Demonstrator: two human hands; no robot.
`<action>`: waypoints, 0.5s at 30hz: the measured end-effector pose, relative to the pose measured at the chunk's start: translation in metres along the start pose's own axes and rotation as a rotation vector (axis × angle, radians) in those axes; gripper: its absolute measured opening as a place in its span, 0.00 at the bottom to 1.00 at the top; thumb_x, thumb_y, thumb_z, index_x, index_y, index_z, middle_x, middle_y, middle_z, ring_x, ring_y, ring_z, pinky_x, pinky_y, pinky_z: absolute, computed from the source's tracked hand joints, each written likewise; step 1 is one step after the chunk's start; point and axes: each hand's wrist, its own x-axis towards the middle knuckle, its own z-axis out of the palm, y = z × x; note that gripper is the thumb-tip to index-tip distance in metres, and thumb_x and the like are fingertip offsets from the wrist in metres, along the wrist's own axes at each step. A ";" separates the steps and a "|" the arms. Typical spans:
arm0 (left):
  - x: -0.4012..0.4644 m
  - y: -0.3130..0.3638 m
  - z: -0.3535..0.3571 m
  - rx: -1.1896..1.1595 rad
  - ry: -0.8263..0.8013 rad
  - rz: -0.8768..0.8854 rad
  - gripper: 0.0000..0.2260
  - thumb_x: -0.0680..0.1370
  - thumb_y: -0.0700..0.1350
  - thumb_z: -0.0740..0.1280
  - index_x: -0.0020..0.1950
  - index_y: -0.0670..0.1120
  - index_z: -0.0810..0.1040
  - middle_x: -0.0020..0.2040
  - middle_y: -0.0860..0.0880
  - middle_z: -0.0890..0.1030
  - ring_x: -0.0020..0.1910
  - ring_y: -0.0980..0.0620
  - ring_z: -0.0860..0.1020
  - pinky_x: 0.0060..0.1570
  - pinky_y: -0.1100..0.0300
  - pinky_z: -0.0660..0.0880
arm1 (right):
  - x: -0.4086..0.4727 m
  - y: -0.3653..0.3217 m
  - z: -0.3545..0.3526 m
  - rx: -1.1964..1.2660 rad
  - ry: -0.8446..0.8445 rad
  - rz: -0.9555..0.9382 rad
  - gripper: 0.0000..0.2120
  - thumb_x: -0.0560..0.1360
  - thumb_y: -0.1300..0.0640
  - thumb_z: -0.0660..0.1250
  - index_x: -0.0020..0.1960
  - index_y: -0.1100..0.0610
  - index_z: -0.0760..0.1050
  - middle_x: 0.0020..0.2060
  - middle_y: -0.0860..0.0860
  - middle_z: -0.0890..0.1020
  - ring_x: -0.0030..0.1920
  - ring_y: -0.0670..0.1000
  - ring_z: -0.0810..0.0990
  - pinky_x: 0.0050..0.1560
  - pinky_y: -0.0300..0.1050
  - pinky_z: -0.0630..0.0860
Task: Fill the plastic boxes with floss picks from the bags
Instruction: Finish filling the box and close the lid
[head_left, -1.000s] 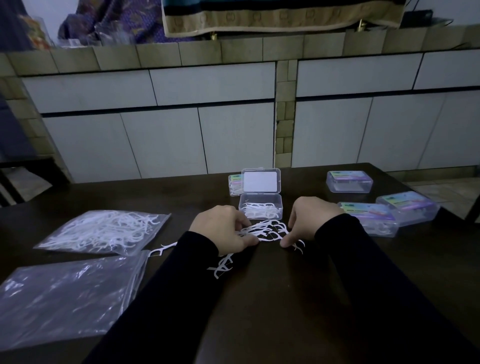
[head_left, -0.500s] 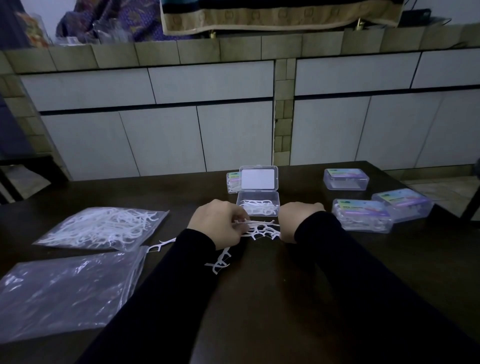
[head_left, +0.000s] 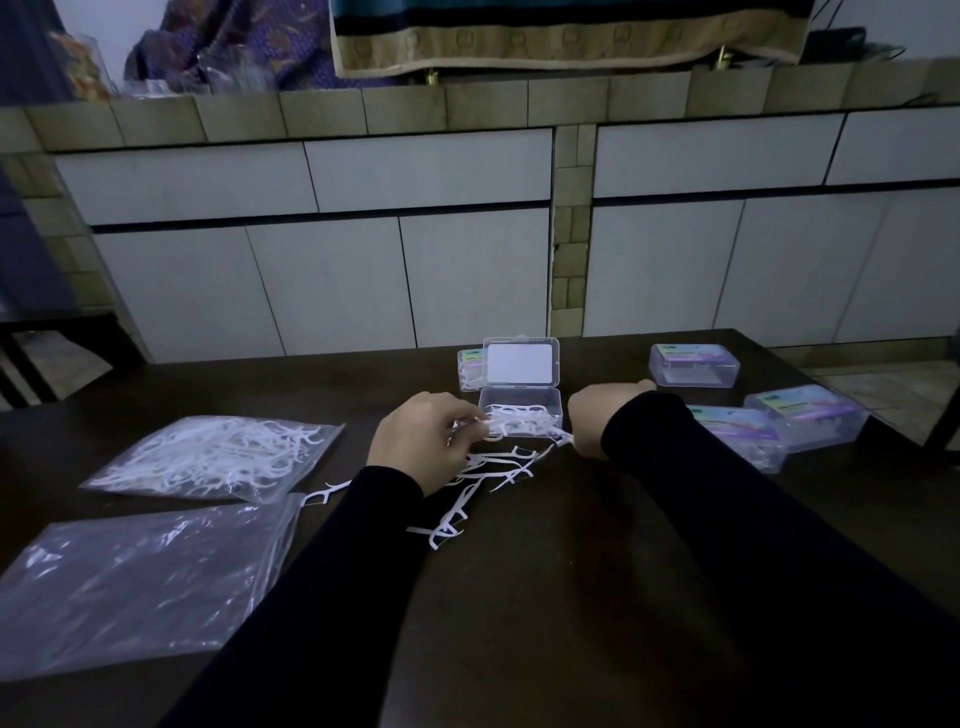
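Here the open plastic box (head_left: 520, 415) sits straight ahead, lid propped upright so its mouth is free, with a loose heap of floss picks (head_left: 493, 467) on the dark surface (head_left: 571, 597) just before it, handy for both hands. The left hand (head_left: 423, 447) has its fingers pinched on a few picks at the box's near edge. The right hand (head_left: 597, 415) curls beside the box, seemingly pinching one pick, though dimness hides it. The full bag (head_left: 213, 457) and the flattened bag (head_left: 135, 587) lie leftward; the closed boxes (head_left: 800, 415) are parked right.
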 end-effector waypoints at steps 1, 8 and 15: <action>0.000 -0.001 0.000 0.000 0.026 -0.011 0.08 0.78 0.52 0.66 0.53 0.53 0.82 0.47 0.56 0.81 0.48 0.56 0.74 0.43 0.63 0.66 | 0.003 0.002 -0.003 0.012 0.029 0.008 0.11 0.81 0.56 0.58 0.61 0.58 0.72 0.46 0.53 0.72 0.61 0.56 0.74 0.68 0.58 0.65; 0.002 -0.003 0.004 -0.035 0.136 -0.113 0.07 0.78 0.50 0.65 0.51 0.51 0.81 0.45 0.55 0.80 0.48 0.54 0.75 0.43 0.62 0.68 | 0.026 0.003 -0.005 0.092 0.352 0.005 0.04 0.79 0.55 0.62 0.49 0.53 0.75 0.39 0.50 0.78 0.46 0.52 0.76 0.61 0.57 0.61; 0.006 -0.003 0.008 -0.045 0.182 -0.136 0.09 0.79 0.50 0.65 0.53 0.50 0.82 0.47 0.53 0.81 0.48 0.53 0.76 0.43 0.62 0.69 | 0.038 0.000 0.025 0.230 0.560 -0.142 0.04 0.79 0.52 0.64 0.53 0.47 0.76 0.45 0.45 0.79 0.52 0.50 0.74 0.59 0.52 0.61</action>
